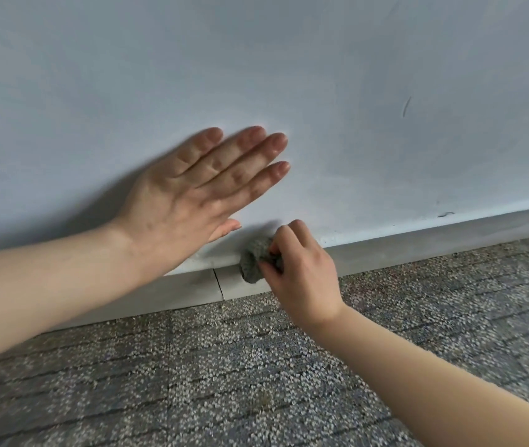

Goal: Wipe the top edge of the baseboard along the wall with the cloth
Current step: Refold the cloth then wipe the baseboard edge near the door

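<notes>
Pale wall [353, 75], grey baseboard [418, 250], speckled carpet [224, 366]

A pale blue-white painted wall [353, 75] fills the view from 9 to 3 o'clock. It is matt and chalky, its plaster faintly uneven, with a thin dark scuff [406, 106] toward 2 o'clock. Beneath it, a pale grey baseboard [418, 250] looks smooth and matt, its material unclear, broken by one dark hairline joint [219, 283] just left of centre. At the centre, a small grey cloth [253, 262] is bunched, its weave coarse and nubbly. From 4 to 8 o'clock, a speckled grey stone-chip floor [224, 366] looks grainy and dull, crossed by thin dark lines.
</notes>
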